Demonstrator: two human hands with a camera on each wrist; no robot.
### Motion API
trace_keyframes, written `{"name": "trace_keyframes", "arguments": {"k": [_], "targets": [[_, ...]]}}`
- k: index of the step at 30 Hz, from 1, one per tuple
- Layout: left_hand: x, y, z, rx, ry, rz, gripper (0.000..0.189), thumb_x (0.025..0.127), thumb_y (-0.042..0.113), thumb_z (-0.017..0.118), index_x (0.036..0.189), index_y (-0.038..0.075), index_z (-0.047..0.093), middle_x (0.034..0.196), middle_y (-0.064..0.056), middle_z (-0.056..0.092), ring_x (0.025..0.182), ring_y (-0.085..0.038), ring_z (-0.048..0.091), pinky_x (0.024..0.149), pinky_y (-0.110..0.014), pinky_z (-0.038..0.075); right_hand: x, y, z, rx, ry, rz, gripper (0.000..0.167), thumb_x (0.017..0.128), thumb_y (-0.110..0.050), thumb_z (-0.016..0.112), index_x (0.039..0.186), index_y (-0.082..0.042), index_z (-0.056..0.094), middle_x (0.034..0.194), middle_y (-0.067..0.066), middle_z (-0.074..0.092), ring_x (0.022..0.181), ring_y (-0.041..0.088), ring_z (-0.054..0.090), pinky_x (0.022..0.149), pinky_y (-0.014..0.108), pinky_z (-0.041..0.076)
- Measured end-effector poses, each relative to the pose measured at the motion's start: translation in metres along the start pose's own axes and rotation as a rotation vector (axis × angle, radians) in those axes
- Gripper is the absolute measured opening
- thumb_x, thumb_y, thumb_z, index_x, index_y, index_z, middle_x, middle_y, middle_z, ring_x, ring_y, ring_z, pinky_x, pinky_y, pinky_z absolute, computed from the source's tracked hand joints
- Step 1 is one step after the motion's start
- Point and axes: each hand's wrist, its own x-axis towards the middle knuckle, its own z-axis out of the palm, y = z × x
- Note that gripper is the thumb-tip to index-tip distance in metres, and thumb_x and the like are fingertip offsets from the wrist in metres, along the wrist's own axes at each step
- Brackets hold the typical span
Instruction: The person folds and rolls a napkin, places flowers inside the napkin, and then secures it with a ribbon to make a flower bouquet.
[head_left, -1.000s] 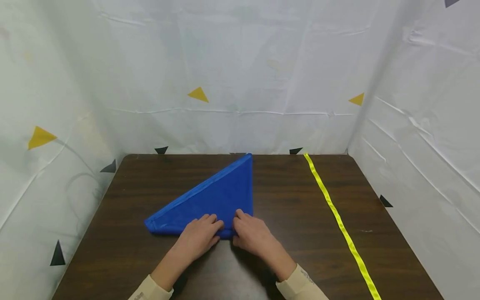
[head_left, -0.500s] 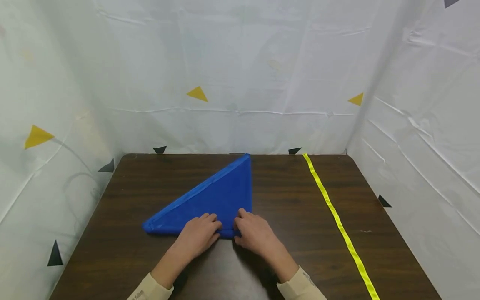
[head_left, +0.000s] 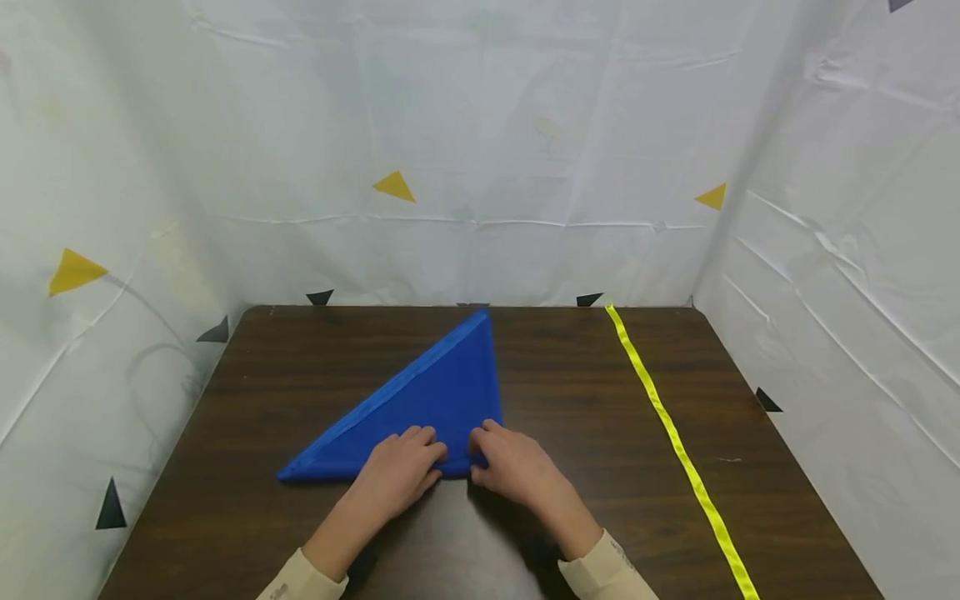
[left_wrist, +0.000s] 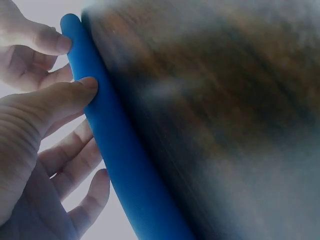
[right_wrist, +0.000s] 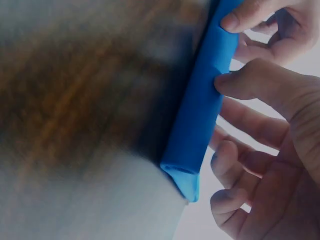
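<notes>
A blue cloth [head_left: 423,400] lies as a triangle on the dark wooden table, its long slanted hem facing the far left. Along its near edge the fabric forms a narrow, rounded roll, seen close up as a blue roll [left_wrist: 117,145] in the left wrist view. My left hand [head_left: 401,468] pinches this edge, thumb on the near side and fingers over the top. Just to its right, my right hand [head_left: 516,467] pinches the same edge near the cloth's right end. In the right wrist view the open end of the roll [right_wrist: 182,172] shows layered fabric.
A yellow ribbon [head_left: 678,442] runs from the back edge to the front on the right side of the brown table [head_left: 600,467]. White sheeting [head_left: 480,150] with yellow and black triangles stands round the back and both sides.
The cloth's left corner has slid left and nearer to me, and its far tip has shifted left. Both hands keep their pinch on the near edge in almost the same place.
</notes>
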Motion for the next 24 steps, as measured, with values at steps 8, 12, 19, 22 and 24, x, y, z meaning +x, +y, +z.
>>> {"name": "trace_keyframes", "arguments": {"k": [8,12,19,22,24], "targets": [[0.0016,-0.0005,-0.0007,0.027,0.022,-0.007,0.020,0.096,0.032,0.084,0.110,0.024,0.073,0.101,0.005,0.069,0.093,-0.016,0.065,0.075,-0.037,0.055,0.0041,0.0056,-0.0020,0.043,0.002,-0.017,0.009,0.097,-0.024,0.081,0.101,-0.020,0.074,0.099,-0.003,0.068,0.082,0.015,0.066,0.072,0.037,0.057],[-0.0020,-0.0001,-0.0023,0.047,0.054,0.013,0.028,0.094,0.034,0.087,0.111,0.025,0.067,0.103,0.005,0.069,0.093,-0.016,0.065,0.074,-0.035,0.054,0.0055,0.0058,-0.0036,0.058,-0.029,0.006,0.008,0.098,-0.024,0.081,0.103,-0.019,0.076,0.101,-0.001,0.071,0.088,0.017,0.069,0.077,0.038,0.059],[-0.0019,-0.0016,-0.0053,0.053,0.036,0.013,0.023,0.093,0.030,0.087,0.112,0.028,0.073,0.105,0.005,0.071,0.097,-0.018,0.067,0.077,-0.038,0.055,0.0054,0.0041,-0.0018,0.018,-0.029,-0.002,0.011,0.097,-0.026,0.080,0.106,-0.019,0.078,0.102,0.000,0.073,0.090,0.020,0.072,0.078,0.041,0.060],[-0.0010,-0.0032,-0.0045,0.048,0.024,0.015,0.020,0.094,0.030,0.086,0.111,0.029,0.075,0.106,0.006,0.073,0.098,-0.018,0.068,0.077,-0.037,0.055,0.0024,0.0025,0.0009,-0.044,-0.018,-0.019,0.016,0.096,-0.030,0.081,0.108,-0.021,0.077,0.103,-0.001,0.072,0.089,0.020,0.072,0.079,0.041,0.060],[-0.0004,-0.0044,-0.0039,0.044,0.021,0.019,0.019,0.095,0.030,0.085,0.111,0.030,0.076,0.106,0.007,0.074,0.098,-0.017,0.069,0.076,-0.037,0.055,0.0004,0.0012,0.0025,-0.088,-0.003,-0.033,0.021,0.094,-0.032,0.084,0.109,-0.021,0.075,0.102,-0.002,0.071,0.089,0.018,0.071,0.079,0.041,0.059]]}}
